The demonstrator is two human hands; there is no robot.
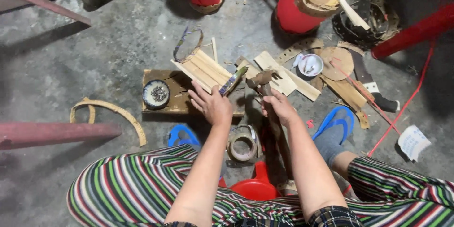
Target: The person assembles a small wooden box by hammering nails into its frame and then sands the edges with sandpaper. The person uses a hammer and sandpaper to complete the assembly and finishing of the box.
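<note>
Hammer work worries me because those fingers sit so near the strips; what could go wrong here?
The left hand pins the wooden strips right beside the hammer gripped by the right hand, so a missed blow could hit fingers. The tin of nails sits on the block's end and might jolt off.

Rough grey concrete floor (118,42), stained, littered with scraps; dim light, soft shadows.
</note>
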